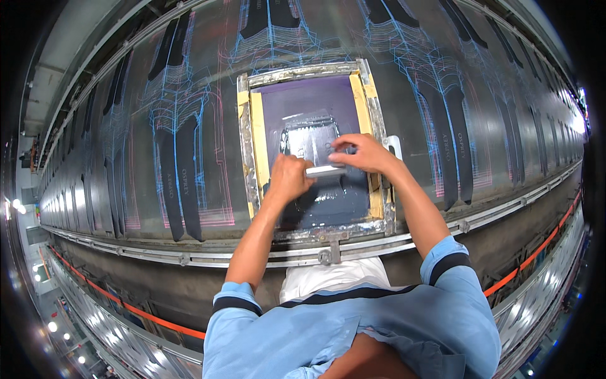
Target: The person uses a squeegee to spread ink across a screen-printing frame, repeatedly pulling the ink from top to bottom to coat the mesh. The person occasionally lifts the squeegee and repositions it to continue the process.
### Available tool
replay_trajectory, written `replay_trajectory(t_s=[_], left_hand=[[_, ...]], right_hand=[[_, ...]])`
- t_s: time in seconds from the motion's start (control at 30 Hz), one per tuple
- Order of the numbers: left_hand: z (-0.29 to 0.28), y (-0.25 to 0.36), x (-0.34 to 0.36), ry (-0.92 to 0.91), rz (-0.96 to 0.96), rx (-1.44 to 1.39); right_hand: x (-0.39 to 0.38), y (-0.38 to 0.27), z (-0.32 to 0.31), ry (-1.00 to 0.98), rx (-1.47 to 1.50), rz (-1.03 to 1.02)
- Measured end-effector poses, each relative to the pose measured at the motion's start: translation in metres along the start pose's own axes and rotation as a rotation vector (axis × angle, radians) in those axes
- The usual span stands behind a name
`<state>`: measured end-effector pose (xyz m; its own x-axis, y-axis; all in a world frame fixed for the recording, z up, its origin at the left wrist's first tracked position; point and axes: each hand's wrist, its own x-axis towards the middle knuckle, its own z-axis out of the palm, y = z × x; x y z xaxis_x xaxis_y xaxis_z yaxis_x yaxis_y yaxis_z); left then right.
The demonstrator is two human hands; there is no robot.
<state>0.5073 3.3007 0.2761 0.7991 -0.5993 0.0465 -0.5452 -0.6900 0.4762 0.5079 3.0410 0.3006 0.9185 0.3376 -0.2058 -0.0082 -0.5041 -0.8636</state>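
Squeegee (pixel 326 170) is sitting inside the printing screen (pixel 314 146), roughly in the middle of the mesh, and both hands are gripping it. Left hand (pixel 289 177) is clenched around the left end, right hand (pixel 364 153) is wrapping over the top and right end, so the grip on each side is grasping the squeegee itself, nothing released.

Progress-wise, I'd say the pull is somewhere around halfway: dark ink is pooling on the near half of the mesh toward the person, while the far part around the stencil window is looking wiped and shiny. So there's likely a stretch of mesh left to cover toward the near frame edge, but that's my read, not something I can confirm.

Orientation: the squeegee's long axis is running left to right across the screen, nearly parallel to the near rail (pixel 328 249), tilting up a touch on the right. The screen frame with its yellow tape is lying flat on the long tabletop (pixel 404 107), with dark fabric pieces (pixel 178 177) lined up either side.
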Motion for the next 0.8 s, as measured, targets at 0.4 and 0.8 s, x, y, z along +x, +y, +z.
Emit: replay_trajectory(t_s=[0.4, 0.8], left_hand=[[-0.028, -0.072, 0.136, -0.086, -0.114, 0.024], [-0.014, -0.068, 0.116, 0.004, -0.028, 0.060]], right_hand=[[0.137, 0.019, -0.016, -0.035, -0.503, -0.010], [0.119, 0.018, -0.005, 0.003, -0.559, -0.086]])
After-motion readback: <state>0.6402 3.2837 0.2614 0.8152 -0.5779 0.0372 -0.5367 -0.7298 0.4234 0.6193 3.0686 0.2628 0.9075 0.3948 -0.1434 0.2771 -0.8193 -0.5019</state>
